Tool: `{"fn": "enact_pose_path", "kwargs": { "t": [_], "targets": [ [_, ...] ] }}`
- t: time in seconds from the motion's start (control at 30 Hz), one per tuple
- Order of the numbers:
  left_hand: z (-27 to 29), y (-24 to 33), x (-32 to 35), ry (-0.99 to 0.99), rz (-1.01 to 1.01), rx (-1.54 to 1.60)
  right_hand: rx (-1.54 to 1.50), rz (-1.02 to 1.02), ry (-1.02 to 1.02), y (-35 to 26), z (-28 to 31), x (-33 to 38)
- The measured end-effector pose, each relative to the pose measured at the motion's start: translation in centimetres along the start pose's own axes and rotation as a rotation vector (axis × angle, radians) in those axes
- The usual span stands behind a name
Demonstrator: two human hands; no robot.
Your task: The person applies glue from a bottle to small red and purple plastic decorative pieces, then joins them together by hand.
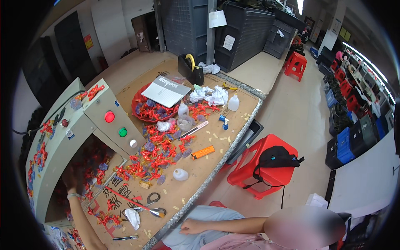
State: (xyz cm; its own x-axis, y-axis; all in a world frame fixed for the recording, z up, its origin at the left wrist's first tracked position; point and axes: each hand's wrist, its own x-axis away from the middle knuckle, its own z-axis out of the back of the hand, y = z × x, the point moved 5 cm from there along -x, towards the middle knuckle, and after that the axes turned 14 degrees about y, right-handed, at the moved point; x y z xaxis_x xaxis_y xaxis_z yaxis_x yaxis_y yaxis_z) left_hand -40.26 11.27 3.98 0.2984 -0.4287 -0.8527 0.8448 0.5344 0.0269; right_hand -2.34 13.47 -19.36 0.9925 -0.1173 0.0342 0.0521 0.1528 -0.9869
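My left hand (70, 180), with a band at its wrist, reaches into the dark opening of a grey metal machine (113, 95). Shade hides its fingers, so whatever they touch does not show. Small red figures with translucent purple parts (156, 154) lie in and around that opening, spread over the bench and along the machine's top. My right hand (191, 226) rests on my thigh in light blue trousers, its fingers curled closed with nothing visible in them. Between my arms lie a red-handled brush (133, 199), black-handled scissors (153, 198), a crumpled white tissue (133, 218) and a pen (125, 238).
Farther back stand a red basket (136, 109) under a notepad (166, 90), a tape dispenser (191, 70) and white squeeze bottles (180, 174). A utility knife (194, 130) and an orange object (203, 152) lie nearby. A red stool (243, 170) holds a black bag (278, 158) beside the bench.
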Motion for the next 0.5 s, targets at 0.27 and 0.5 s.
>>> {"fn": "enact_pose_path", "kwargs": {
  "t": [0.27,0.5],
  "targets": [
    [0.9,-5.2,1.4,-0.159,0.122,-0.251,-0.035,-0.123,-0.062,-0.8,0.8,1.0],
    [1.4,-16.8,4.2,-0.285,0.282,-0.485,-0.02,-0.139,-0.053,-1.5,0.8,1.0]
  ]
}}
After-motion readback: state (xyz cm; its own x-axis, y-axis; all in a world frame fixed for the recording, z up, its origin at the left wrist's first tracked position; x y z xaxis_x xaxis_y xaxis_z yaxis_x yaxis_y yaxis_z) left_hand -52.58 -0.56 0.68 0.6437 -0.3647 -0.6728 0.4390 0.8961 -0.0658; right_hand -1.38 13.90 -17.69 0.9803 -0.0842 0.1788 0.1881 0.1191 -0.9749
